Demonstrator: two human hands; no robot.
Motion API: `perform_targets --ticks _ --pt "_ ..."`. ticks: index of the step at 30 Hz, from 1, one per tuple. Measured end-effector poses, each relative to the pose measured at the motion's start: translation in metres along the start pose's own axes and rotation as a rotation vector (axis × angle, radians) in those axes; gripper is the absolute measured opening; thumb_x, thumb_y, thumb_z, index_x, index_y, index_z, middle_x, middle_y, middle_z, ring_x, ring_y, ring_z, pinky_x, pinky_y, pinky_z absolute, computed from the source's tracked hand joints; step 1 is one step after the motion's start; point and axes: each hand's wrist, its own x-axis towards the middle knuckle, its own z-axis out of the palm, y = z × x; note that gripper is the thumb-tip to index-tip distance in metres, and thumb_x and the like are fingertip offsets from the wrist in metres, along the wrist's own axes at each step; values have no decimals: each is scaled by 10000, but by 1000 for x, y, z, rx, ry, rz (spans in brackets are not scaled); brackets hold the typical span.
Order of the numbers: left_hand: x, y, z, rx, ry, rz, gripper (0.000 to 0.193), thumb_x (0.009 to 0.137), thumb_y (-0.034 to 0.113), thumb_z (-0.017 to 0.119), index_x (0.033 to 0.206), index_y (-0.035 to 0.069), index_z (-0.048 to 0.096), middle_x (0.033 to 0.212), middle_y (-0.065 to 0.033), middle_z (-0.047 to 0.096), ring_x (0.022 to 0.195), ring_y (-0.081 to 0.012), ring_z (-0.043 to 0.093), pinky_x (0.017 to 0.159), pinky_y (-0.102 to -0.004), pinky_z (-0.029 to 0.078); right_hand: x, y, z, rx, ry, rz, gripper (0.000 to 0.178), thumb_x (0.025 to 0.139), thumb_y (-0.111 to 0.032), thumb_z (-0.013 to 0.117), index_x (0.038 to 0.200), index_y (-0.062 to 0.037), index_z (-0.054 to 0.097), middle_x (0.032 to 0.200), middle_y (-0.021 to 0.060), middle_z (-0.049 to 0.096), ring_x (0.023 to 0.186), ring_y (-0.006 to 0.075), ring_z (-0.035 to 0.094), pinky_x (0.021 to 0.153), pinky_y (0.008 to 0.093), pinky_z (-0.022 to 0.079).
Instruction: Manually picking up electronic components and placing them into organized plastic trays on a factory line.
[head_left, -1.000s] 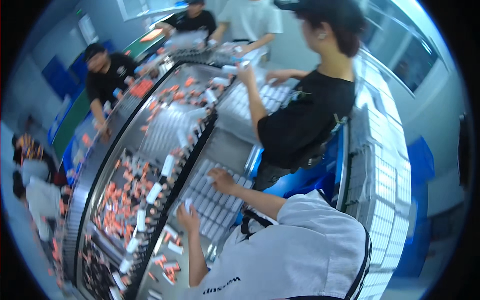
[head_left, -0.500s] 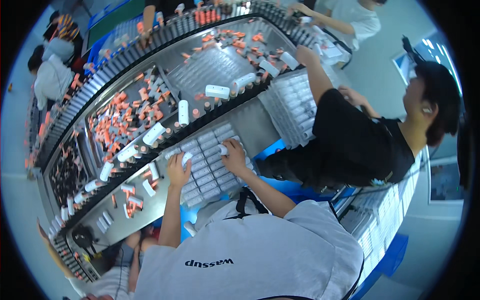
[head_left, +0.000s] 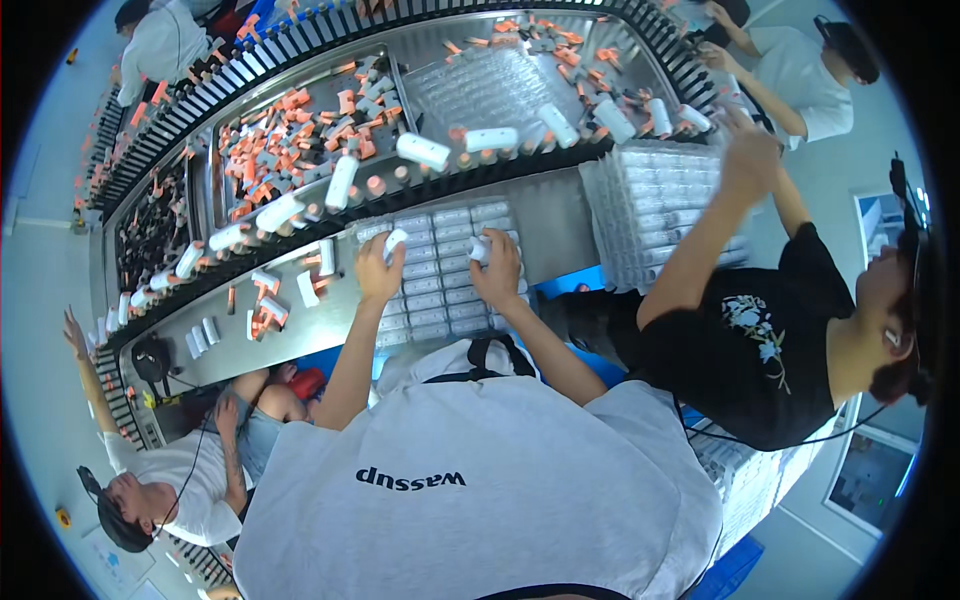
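Between my hands lies a tray packed with rows of white cylindrical casings (head_left: 427,283). My left hand (head_left: 376,272) is closed around a white casing (head_left: 396,240) near the tray's far left corner. Over the right side of the tray, my right hand (head_left: 500,268) pinches another white casing (head_left: 480,250), partly covered by the fingers. Both casings are tilted and sit close above the rows; whether they touch the tray I cannot tell.
Beyond the tray runs a black slotted conveyor (head_left: 330,218) carrying white casings. A metal bin holds orange and grey parts (head_left: 290,140). Loose orange and white parts (head_left: 268,300) lie left. Right stands a tray stack (head_left: 615,215), with a co-worker's blurred arm (head_left: 715,215) reaching past it.
The whole view has shifted, so the scene sits differently in the picture. Both my hands stay over the tray, each with a casing. The co-worker's arm on the right has swung over the tray stack.
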Motion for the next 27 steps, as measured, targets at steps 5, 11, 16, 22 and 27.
perform_targets --ticks 5,11,16,22,27 --pt "-7 0 2 -11 32 0 366 947 321 730 1163 26 718 1034 -234 732 975 -442 696 831 -527 549 -6 1 2 -33 -5 41 549 765 -46 742 1285 -58 569 1243 205 621 1168 459 579 1010 539 477" --pt "2 -4 -4 -18 9 68 366 943 301 738 1177 21 706 1002 -229 707 942 -440 675 810 -532 533 -3 -8 7 -23 47 81 586 747 -45 755 1301 -48 564 1230 201 629 1169 450 590 1015 524 484" --pt "3 -10 -3 -19 -34 96 351 926 269 740 1180 30 703 1081 -210 711 1018 -426 664 895 -512 524 -3 -13 9 4 71 136 602 737 -51 763 1306 -46 565 1213 194 636 1153 438 603 1007 519 493" --pt "11 -10 -10 -70 -19 136 336 939 229 745 1188 11 686 1095 -219 710 1021 -431 666 887 -514 524 4 -16 15 -29 102 118 570 738 -53 743 1283 -56 577 1178 182 653 1124 430 619 984 513 507" --pt "11 -7 -10 -96 -15 126 358 917 251 748 1179 14 687 1062 -213 710 987 -432 662 880 -521 520 6 -20 10 -94 106 84 520 744 -63 714 1251 -54 597 1137 179 665 1087 419 629 958 511 518"
